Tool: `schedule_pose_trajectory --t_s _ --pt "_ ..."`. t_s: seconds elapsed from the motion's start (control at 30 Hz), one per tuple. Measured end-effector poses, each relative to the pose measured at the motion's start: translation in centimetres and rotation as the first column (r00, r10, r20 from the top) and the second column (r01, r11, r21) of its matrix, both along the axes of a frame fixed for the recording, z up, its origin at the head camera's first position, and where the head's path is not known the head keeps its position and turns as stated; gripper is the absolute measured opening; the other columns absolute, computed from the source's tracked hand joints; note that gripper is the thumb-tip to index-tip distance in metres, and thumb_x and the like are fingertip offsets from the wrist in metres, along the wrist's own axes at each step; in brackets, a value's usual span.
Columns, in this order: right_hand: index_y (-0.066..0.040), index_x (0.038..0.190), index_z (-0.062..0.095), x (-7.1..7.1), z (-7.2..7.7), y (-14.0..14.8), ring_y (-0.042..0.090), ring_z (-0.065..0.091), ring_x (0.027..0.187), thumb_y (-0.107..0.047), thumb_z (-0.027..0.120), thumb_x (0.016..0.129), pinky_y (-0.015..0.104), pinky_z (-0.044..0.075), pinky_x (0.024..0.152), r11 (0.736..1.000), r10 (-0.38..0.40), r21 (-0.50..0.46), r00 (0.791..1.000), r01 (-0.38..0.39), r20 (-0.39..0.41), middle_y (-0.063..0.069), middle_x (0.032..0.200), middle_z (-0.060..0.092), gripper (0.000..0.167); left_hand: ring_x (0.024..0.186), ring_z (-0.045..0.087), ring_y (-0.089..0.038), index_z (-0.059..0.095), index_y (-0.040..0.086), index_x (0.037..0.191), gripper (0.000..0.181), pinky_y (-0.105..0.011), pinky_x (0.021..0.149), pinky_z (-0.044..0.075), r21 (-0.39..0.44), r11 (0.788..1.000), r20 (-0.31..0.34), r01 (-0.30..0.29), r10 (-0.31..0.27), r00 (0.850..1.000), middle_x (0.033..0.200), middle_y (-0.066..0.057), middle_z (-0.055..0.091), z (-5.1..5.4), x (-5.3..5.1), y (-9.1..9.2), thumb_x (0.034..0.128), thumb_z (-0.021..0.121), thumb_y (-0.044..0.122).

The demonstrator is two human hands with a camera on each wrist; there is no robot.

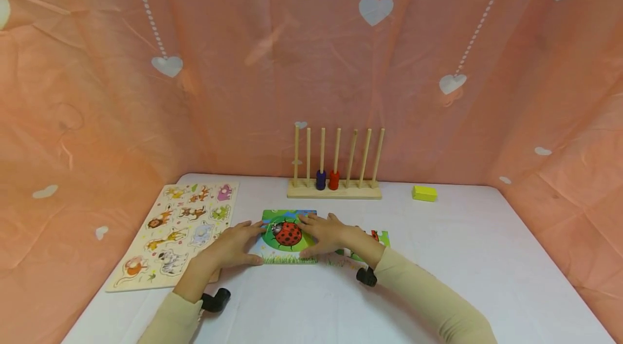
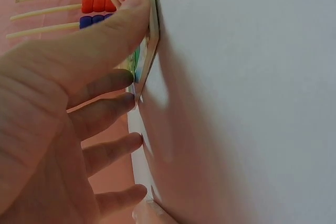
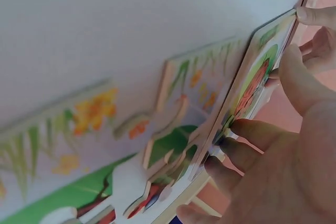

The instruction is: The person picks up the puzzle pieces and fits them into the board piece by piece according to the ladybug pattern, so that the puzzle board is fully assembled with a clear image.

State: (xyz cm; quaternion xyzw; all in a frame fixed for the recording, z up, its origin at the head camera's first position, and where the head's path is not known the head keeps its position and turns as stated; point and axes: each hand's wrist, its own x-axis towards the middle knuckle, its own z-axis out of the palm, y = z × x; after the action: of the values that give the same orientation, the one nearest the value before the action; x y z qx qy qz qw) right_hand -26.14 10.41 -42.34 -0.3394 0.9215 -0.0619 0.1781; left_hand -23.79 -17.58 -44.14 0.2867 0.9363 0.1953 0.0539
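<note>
A square ladybug picture board (image 1: 287,259) lies flat on the table between both hands, its grass edge towards me. My left hand (image 1: 236,246) is at its left side, with the thumb by the near corner and the other fingers extended along the edge. Across the board's right part, my right hand (image 1: 323,233) rests its spread fingertips on the surface. Puzzle pieces with grass and flowers lie right of the board, partly under my right wrist; the right wrist view shows one flower piece (image 3: 94,106) close up.
A wooden animal puzzle board (image 1: 160,236) lies at the left. Behind the hands stands a wooden rack (image 1: 333,192) of upright pegs with blue beads (image 1: 320,180) and red beads (image 1: 333,180). At the back right is a yellow block (image 1: 424,193). Pink cloth (image 1: 340,73) surrounds the white table.
</note>
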Motion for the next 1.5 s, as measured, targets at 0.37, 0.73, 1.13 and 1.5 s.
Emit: schedule_pose_trajectory --t_s 0.37,0.73,1.13,1.5 --pt "-0.015 0.158 0.03 0.0 -0.1 0.1 0.027 0.013 0.152 -0.056 0.062 0.093 0.066 0.015 0.116 1.0 -0.004 -0.027 1.0 0.004 0.016 0.003 0.166 0.017 0.084 0.14 0.03 -0.053 0.055 -0.005 0.138 0.071 -0.073 0.104 0.029 0.002 1.0 -0.027 0.017 -0.017 0.999 0.149 -0.024 0.045 -0.3 -0.3 -0.4 0.0832 0.08 0.033" --pt "0.001 0.145 0.047 -1.6 0.7 3.1 0.038 0.044 0.133 -0.005 0.074 0.089 0.062 0.04 0.102 0.957 0.0 -0.29 1.0 0.008 0.028 0.023 0.144 0.046 0.063 0.141 0.028 -0.052 0.055 -0.004 0.138 0.077 -0.074 0.105 0.025 -0.012 1.0 -0.034 -0.003 0.002 0.999 0.148 -0.022 0.047 -0.3 -0.5 -0.6 0.0803 0.082 0.04" --pt "0.0 0.127 0.058 -1.8 0.2 5.8 0.02 0.044 0.084 0.009 0.077 0.078 0.034 0.042 0.072 0.927 -0.098 -0.349 0.987 0.137 0.128 0.009 0.099 0.05 0.053 0.139 0.03 -0.053 0.053 -0.003 0.141 0.085 -0.072 0.107 0.025 -0.009 1.0 0.007 -0.011 0.011 1.0 0.149 -0.023 0.046 0.0 -0.4 -0.7 0.0773 0.083 0.045" --pt "-0.001 0.125 0.06 -1.7 -0.4 5.9 0.018 0.043 0.081 0.008 0.075 0.081 0.032 0.04 0.07 0.946 -0.07 -0.312 0.995 0.089 0.073 0.007 0.096 0.049 0.048 0.139 0.031 -0.053 0.053 -0.003 0.141 0.085 -0.072 0.107 0.026 -0.007 1.0 0.018 -0.006 0.007 1.0 0.149 -0.022 0.046 0.1 -0.2 -0.5 0.0779 0.083 0.045"
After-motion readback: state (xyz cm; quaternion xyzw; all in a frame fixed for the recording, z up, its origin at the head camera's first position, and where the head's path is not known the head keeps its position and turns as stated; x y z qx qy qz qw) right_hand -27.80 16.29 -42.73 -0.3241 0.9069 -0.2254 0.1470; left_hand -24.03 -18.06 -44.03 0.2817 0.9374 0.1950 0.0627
